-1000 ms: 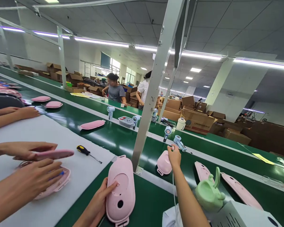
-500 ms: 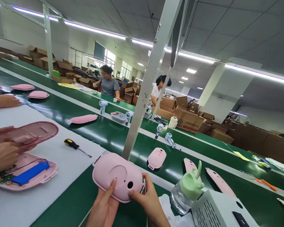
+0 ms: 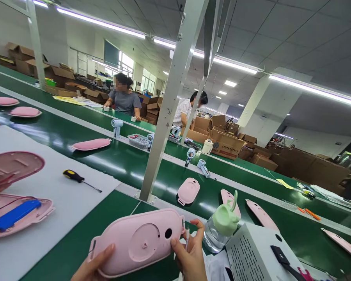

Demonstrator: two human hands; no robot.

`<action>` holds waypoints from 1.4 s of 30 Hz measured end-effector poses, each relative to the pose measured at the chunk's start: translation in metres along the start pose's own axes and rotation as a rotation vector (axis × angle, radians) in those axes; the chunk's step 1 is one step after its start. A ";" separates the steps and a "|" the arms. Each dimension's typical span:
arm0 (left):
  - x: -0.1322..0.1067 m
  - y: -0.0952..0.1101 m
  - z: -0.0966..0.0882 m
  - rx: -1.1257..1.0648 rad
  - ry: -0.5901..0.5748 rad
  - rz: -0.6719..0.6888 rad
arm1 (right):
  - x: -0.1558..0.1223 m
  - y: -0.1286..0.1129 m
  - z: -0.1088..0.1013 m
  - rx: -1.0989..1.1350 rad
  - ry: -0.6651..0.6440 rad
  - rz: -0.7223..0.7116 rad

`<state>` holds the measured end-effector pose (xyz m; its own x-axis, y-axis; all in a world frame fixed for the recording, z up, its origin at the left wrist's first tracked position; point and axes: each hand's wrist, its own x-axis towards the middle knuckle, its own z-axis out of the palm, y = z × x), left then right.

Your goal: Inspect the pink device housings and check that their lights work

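Note:
I hold a pink oval plastic shell flat between both hands at the bottom of the view, its round recess and small dark hole facing up. My left hand grips its left end from below. My right hand pinches its right end, with a thin white wire beside the fingers. Just to the right stand a clear bottle with a green lid and a white vented box.
On the green conveyor belt lie more pink shells, and small handheld fans sit on its far rail. A white mat carries a screwdriver and an opened shell with a blue battery. A metal post rises ahead. Two people work beyond.
My right hand came back from the belt and took the shell's right end. Both hands turned the shell from lengthwise to crosswise and lifted it. The view swung right.

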<state>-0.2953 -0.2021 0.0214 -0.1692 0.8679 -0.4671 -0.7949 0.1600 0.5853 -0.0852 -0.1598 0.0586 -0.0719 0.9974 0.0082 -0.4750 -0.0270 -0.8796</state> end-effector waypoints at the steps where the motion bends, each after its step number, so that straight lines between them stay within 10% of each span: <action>1: 0.002 0.006 -0.006 0.105 -0.055 -0.010 | -0.002 0.000 -0.003 0.015 0.012 -0.010; 4: 0.001 0.020 0.002 0.366 -0.291 -0.021 | -0.004 0.003 -0.012 0.081 0.090 -0.035; 9: -0.012 0.029 0.066 0.885 -0.723 -0.069 | 0.001 0.016 -0.032 0.050 0.208 -0.033; 13: -0.006 0.016 0.092 1.104 -0.752 -0.020 | 0.010 0.029 -0.045 0.046 0.195 -0.096; 42: 0.012 -0.008 0.077 1.137 -0.684 0.079 | 0.005 0.028 -0.040 -0.101 0.205 -0.125</action>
<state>-0.2463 -0.1562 0.0625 0.3995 0.8994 -0.1772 0.1866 0.1095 0.9763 -0.0638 -0.1525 0.0155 0.1658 0.9856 0.0323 -0.3786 0.0938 -0.9208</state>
